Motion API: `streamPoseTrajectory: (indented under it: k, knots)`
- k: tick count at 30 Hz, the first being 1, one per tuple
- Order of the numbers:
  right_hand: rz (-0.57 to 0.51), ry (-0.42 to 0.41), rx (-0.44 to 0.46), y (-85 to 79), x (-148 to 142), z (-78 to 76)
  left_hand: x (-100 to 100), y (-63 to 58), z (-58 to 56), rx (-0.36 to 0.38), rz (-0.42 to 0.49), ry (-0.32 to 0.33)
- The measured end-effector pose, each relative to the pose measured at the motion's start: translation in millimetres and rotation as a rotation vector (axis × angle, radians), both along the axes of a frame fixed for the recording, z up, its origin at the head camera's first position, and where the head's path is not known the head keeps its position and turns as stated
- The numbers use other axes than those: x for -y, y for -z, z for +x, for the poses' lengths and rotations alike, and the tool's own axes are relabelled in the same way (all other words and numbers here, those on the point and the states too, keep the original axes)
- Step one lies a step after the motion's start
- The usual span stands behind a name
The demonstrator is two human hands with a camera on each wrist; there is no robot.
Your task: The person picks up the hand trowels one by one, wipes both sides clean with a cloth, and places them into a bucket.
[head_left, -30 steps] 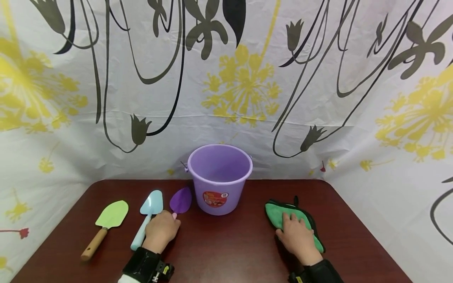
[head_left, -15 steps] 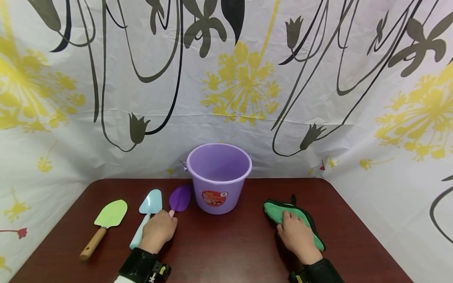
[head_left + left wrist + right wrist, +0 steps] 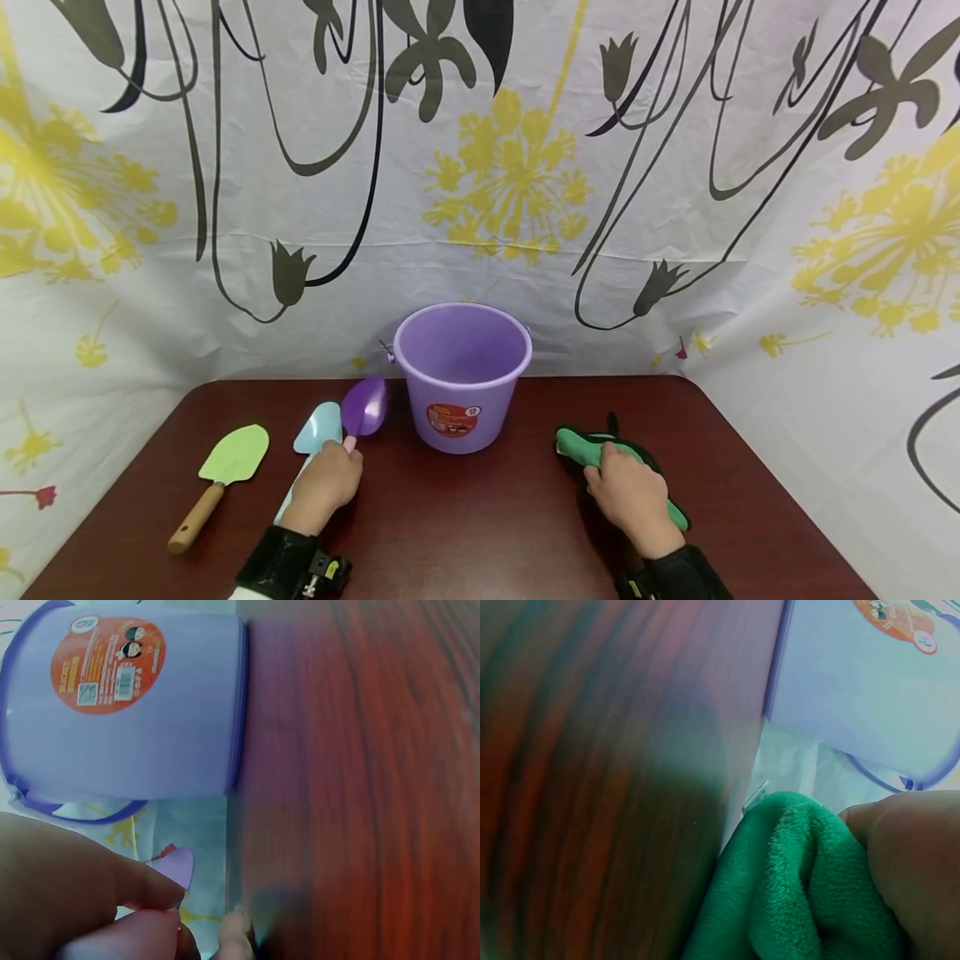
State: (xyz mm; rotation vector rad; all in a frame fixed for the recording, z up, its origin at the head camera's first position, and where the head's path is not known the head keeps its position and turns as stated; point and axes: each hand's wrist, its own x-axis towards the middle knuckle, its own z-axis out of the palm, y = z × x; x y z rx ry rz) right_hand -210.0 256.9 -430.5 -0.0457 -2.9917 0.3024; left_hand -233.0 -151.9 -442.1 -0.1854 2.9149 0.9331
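My left hand (image 3: 325,487) grips the pink handle of a small purple garden trowel (image 3: 365,408), its blade pointing away from me and tilted so it shines. In the left wrist view the pink handle (image 3: 139,937) lies between fingers and thumb. Beneath that hand, a light blue trowel (image 3: 318,427) is partly covered. On the right side, my right hand (image 3: 632,496) pinches a green cloth (image 3: 579,447) with dark edging, bunched into a fold. Up close in the right wrist view, the fluffy fabric (image 3: 780,877) rises in folds beside the fingers.
A lilac bucket (image 3: 461,392) with a red sticker stands at the table's back, between both hands. Far left lies a lime-green trowel (image 3: 232,456) with a wooden handle. A patterned white curtain (image 3: 480,183) hangs right behind the dark wooden table (image 3: 480,533).
My left hand has lifted the purple trowel and shifted it left, so its blade now overlaps the blue one. The right hand's fingers have curled, gathering the flat cloth into a fold.
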Motion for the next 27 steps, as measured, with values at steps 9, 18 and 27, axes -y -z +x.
streamPoseTrajectory:
  k: [9,18,27]
  knots:
    - [-0.018,0.005,0.01,-0.2,-0.8,-1.0,10.1,-1.3,9.8,0.049,0.288,-0.052]
    - [-0.137,0.022,0.01,-8.2,6.0,0.6,14.2,-3.3,9.1,-0.009,0.438,-0.057]
    - [-0.256,0.015,-0.086,-22.5,15.7,5.0,3.7,-35.9,15.6,0.008,0.69,-0.049]
